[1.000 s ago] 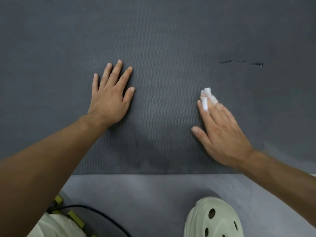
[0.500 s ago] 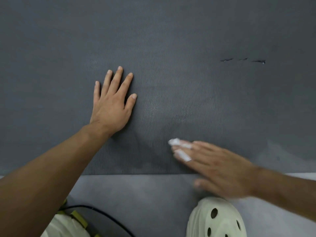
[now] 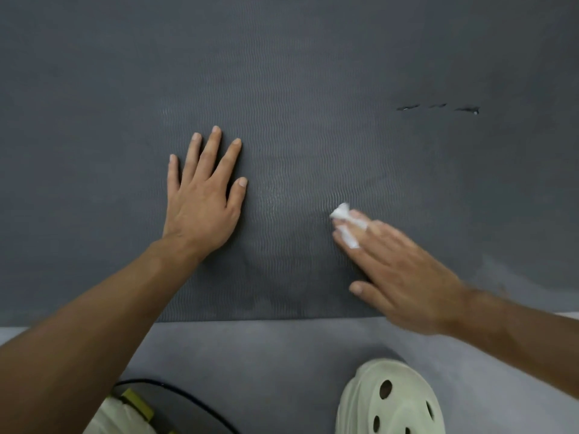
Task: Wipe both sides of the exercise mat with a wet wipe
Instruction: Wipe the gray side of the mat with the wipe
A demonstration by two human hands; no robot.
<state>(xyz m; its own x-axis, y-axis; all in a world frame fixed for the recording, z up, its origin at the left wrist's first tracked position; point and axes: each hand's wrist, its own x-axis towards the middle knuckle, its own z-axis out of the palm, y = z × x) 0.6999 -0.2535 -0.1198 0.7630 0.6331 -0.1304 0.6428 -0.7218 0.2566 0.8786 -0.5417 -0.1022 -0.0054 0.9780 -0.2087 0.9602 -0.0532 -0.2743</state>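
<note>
Down on the floor (image 3: 266, 355), the exercise mat (image 3: 282, 73) lies flat and fills the view. The left hand (image 3: 202, 202) is planted on it, fingers spread flat. The right hand (image 3: 404, 277), blurred, has straight fingers pressing the wet wipe (image 3: 341, 211) onto the mat near its front edge. The risks, I'd say, are that small wad slipping out from under the fingers, or catching the tears (image 3: 438, 107) further up and ripping them wider.

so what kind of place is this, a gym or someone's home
Probably an indoor workout spot; gym or home, I cannot tell. A dark ribbed exercise mat lies flat on a smooth grey floor, and a pale clog with holes and a black cable show on the floor near it.
</note>
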